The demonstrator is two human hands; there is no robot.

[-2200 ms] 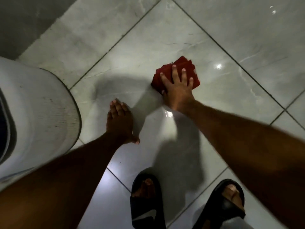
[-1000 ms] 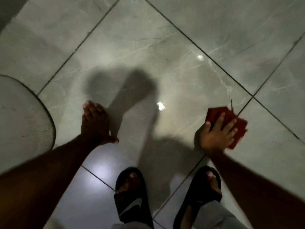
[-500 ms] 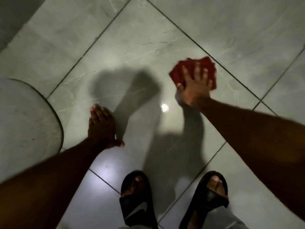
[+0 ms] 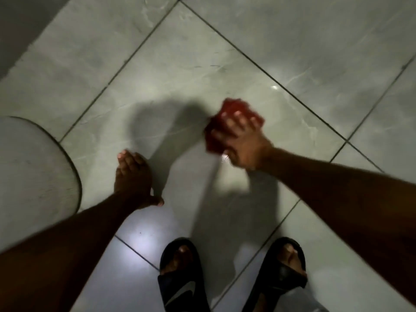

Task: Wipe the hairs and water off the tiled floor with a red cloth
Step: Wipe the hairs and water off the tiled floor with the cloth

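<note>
My right hand (image 4: 245, 145) presses a crumpled red cloth (image 4: 229, 111) flat against the grey marbled tiled floor (image 4: 202, 61), near the middle of a large tile; both are motion-blurred. The fingers spread over the cloth and hide most of it. My left hand (image 4: 132, 176) rests palm down on the floor to the left, fingers together, holding nothing. The tile shines with a small wet glint by my right wrist. Hairs are too fine to make out.
A rounded pale object (image 4: 33, 167) with a curved edge stands at the left, close to my left hand. My two feet in black slides (image 4: 180, 278) (image 4: 283, 271) are at the bottom. A dark wall strip (image 4: 18, 23) lies at top left.
My right hand has slid the cloth left and slightly toward me across the tile, after earlier sweeping from near my right foot out to the far side. My left hand has stayed planted.
</note>
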